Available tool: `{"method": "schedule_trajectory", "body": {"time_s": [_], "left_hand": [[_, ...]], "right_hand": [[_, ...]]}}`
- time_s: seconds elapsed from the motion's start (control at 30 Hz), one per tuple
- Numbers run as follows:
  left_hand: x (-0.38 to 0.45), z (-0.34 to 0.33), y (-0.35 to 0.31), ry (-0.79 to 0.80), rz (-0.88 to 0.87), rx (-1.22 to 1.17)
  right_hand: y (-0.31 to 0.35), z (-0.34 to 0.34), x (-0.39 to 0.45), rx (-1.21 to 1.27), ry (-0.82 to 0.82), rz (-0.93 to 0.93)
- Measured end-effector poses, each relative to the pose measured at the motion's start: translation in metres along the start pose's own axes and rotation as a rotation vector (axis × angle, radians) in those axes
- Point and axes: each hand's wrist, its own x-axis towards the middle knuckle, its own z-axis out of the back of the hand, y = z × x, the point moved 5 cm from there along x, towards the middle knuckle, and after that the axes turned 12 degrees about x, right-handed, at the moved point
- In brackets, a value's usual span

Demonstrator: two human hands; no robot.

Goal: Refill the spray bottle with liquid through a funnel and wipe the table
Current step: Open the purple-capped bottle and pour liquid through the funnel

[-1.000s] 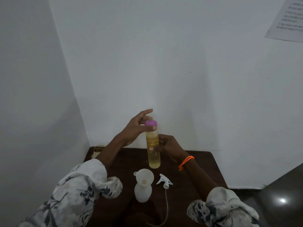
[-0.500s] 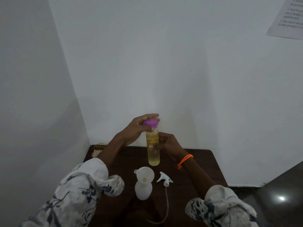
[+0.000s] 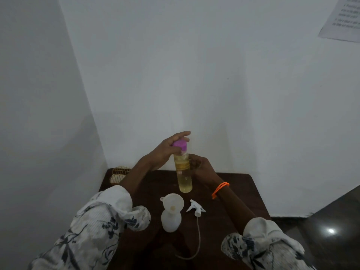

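Note:
A tall clear bottle of yellow liquid [image 3: 184,177] is held upright above the dark wooden table [image 3: 233,193]. My right hand [image 3: 202,168] grips its body from the right. My left hand [image 3: 165,151] curls over its purple cap [image 3: 180,145]. Nearer to me, the white spray bottle [image 3: 171,221] stands on the table with a white funnel [image 3: 172,201] in its neck. The spray trigger head [image 3: 195,208] lies to its right, its thin tube [image 3: 197,240] trailing toward me.
A small yellow wire basket [image 3: 119,173] sits at the table's far left corner against the white walls. A printed sheet [image 3: 342,18] hangs on the wall at top right. Dark glossy floor [image 3: 331,230] lies to the right of the table.
My left hand has closed down over the purple cap, having had only fingertips on it a second ago. The bottle sits slightly higher in the frame.

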Motion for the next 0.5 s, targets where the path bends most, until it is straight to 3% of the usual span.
{"method": "schedule_trajectory", "body": {"time_s": [0.07,0.27,0.5], "left_hand": [[-0.001,0.004,0.003,0.040,-0.008,-0.048],[-0.001,0.012,0.012,-0.230,0.013,0.055],[-0.012,0.003,-0.007,-0.382,0.027,0.084]], "right_hand": [[-0.003,0.003,0.000,-0.019,-0.002,0.001],[-0.007,0.006,-0.002,-0.051,-0.007,0.013],[0.004,0.005,-0.014,-0.072,-0.021,0.039]]}}
